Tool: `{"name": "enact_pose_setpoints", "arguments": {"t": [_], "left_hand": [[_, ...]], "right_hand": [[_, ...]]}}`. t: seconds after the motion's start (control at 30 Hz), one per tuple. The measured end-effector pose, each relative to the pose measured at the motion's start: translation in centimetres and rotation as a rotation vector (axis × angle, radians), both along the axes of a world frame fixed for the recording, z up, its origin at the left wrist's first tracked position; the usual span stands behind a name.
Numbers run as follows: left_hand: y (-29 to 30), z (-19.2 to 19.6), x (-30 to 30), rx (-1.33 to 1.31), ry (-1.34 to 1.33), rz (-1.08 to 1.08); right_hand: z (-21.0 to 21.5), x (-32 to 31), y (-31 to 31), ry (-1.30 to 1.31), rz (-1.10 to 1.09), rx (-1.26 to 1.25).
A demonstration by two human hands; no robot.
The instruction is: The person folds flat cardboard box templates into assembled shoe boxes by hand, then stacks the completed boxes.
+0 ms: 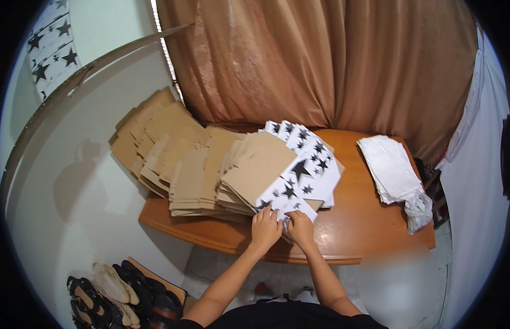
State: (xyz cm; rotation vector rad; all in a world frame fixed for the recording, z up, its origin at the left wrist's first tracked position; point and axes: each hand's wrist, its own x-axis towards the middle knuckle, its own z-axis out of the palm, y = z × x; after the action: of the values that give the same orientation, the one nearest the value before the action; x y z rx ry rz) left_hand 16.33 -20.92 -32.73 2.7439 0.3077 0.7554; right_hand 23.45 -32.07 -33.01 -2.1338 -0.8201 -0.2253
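1. White star sheets (310,175), with black stars on them, lie in a fan from 12 to 1 o'clock of your hands. They are on the shiny brown table (353,236).
2. Your left hand (267,226) is at the near edge of the star sheets, fingers bent and resting on the paper. Your right hand (300,226) is just beside it, with its fingers bent in toward the left ones.
3. The fingertips of your 2 hands are close together. I can't tell if they are pinching the paper or only pressing on it.
4. It looks like you are in the middle of working on the near edge of 1 star sheet.
5. I think the next move calls for soft, even fingers on both sides, so the paper doesn't bend or slip.
6. Brown sheets (260,162) sit at 11 o'clock, touching the star sheets. More brown piles (183,170) lean at 10 o'clock, and a bump could make them slide.
7. At 2 o'clock, well apart, lies a white stack (389,167), with clear plastic (418,211) at its near end.
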Motion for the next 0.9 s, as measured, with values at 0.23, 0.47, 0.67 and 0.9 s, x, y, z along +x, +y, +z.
{"name": "enact_pose_setpoints", "arguments": {"t": [0.23,0.47,0.67,0.9], "left_hand": [[-7.3,-3.8,2.4,0.06,0.117,-0.049],[-11.2,-6.3,3.0,0.089,0.171,0.062],[-8.4,-5.2,4.0,0.189,0.229,0.068],[-5.9,-2.0,4.9,0.126,0.268,-0.116]], "right_hand": [[-4.4,3.2,-8.5,0.182,0.047,-0.056],[-6.1,5.4,-9.0,0.13,0.236,-0.137],[-7.1,7.5,-5.0,0.311,0.045,-0.08],[-4.7,9.8,-5.9,0.618,0.291,0.248]]}}
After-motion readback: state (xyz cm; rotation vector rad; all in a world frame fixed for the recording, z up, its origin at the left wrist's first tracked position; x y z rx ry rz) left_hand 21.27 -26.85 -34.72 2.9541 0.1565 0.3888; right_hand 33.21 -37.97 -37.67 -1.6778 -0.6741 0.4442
